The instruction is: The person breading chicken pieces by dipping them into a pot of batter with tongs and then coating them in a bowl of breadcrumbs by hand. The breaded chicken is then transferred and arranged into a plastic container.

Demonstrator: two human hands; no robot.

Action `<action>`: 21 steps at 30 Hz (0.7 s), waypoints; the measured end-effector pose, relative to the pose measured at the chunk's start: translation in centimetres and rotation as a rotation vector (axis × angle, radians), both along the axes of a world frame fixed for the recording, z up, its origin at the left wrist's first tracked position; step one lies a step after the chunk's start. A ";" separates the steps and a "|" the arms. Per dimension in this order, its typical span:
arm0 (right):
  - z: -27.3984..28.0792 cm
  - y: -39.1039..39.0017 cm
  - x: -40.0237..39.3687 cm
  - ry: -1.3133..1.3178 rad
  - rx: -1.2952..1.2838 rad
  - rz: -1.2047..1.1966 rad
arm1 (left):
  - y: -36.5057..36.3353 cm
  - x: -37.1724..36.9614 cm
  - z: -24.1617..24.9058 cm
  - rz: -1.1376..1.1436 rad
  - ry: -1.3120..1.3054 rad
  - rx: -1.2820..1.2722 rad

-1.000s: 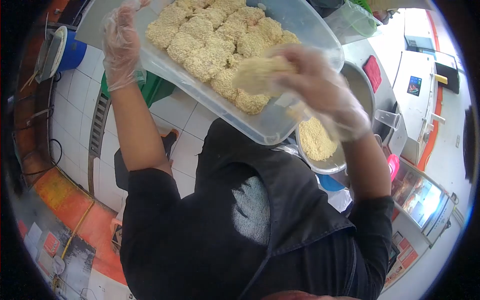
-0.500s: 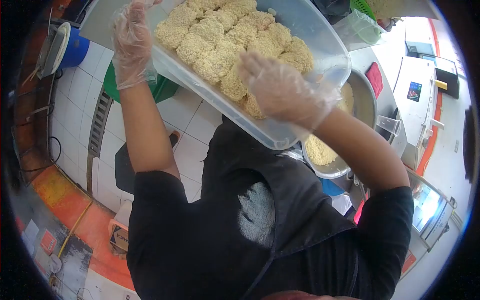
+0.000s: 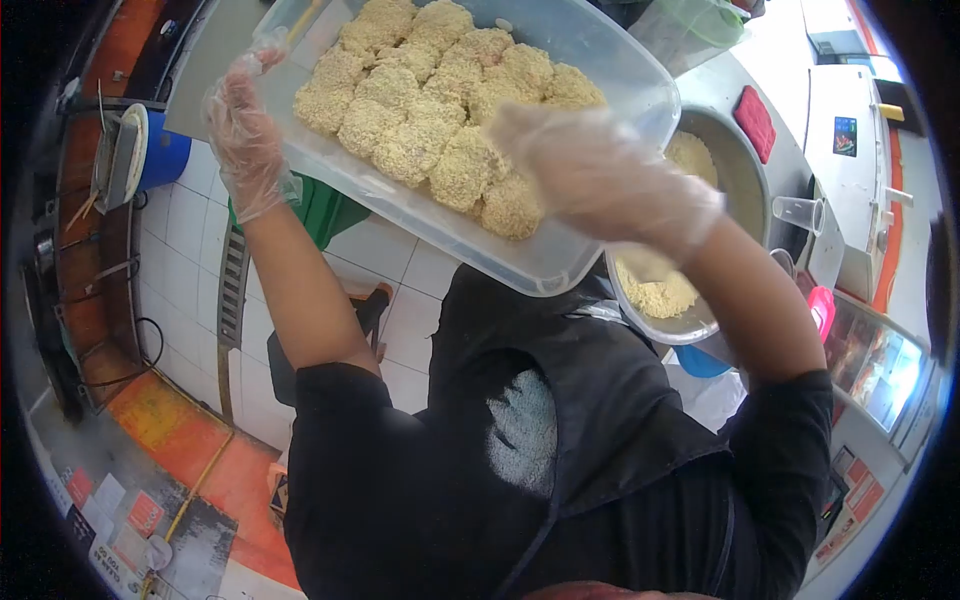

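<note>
A translucent plastic tub (image 3: 625,105) is packed with breaded pieces (image 3: 410,110), coated in pale crumbs and lying side by side. My left hand (image 3: 245,135), in a clear plastic glove, is beside the tub's left end. Its fingers are loosely bent and slightly apart, with nothing visible in them. Over the right part of the tub is my right hand (image 3: 610,170), gloved too and smeared by motion. Its fingers point left, close to the breaded pieces; whether they touch or hold anything cannot be made out.
Right of the tub stands a large metal bowl (image 3: 745,185) with pale crumbs (image 3: 660,292) in it. A clear plastic cup (image 3: 800,214) and a red cloth (image 3: 754,124) are farther right. A green bin (image 3: 320,212) and a blue bucket (image 3: 168,152) stand at the left.
My right hand has shifted right from the front breaded pieces, uncovering more of them. My left hand now appears lower and farther left. The whole view has shifted slightly.
</note>
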State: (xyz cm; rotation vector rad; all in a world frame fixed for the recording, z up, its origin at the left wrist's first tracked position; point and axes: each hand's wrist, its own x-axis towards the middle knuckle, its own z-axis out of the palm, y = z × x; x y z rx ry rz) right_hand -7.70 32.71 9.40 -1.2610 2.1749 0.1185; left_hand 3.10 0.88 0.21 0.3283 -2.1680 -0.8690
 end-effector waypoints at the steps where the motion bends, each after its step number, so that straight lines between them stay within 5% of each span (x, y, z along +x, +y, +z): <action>1: 0.9 1.9 -0.9 0.065 -0.280 0.011 | -0.1 0.2 0.0 0.003 -0.011 -0.015; 2: 1.5 4.9 -2.2 0.130 -0.559 0.019 | -0.3 0.3 -0.1 -0.002 -0.019 -0.022; 4: 2.2 10.6 -4.3 0.280 -0.688 -0.220 | -0.8 0.4 -0.4 -0.035 -0.100 0.005; 8: 4.4 24.6 -6.5 0.440 -0.393 -0.789 | -2.2 0.8 -1.2 -0.101 -0.171 -0.034; 10: -1.2 40.7 -8.9 0.392 -0.558 -0.796 | -5.5 2.7 -2.9 -0.505 -0.287 0.797; 11: -2.8 45.0 -6.9 0.451 -0.324 -0.748 | -6.2 2.9 -6.8 -0.150 -0.307 0.072; 13: -1.0 51.6 -0.7 0.395 0.195 -0.850 | 6.6 0.9 0.9 0.177 -0.411 0.463; 14: -0.5 51.7 1.1 0.250 0.441 -0.915 | 7.0 1.7 0.0 0.154 -0.376 0.375; 17: -3.0 53.9 4.4 0.249 0.590 -0.938 | 10.4 1.4 1.1 0.061 -0.350 0.311; 21: -7.9 56.8 7.2 0.415 0.455 -1.151 | 15.7 -0.1 2.7 0.129 -0.204 0.322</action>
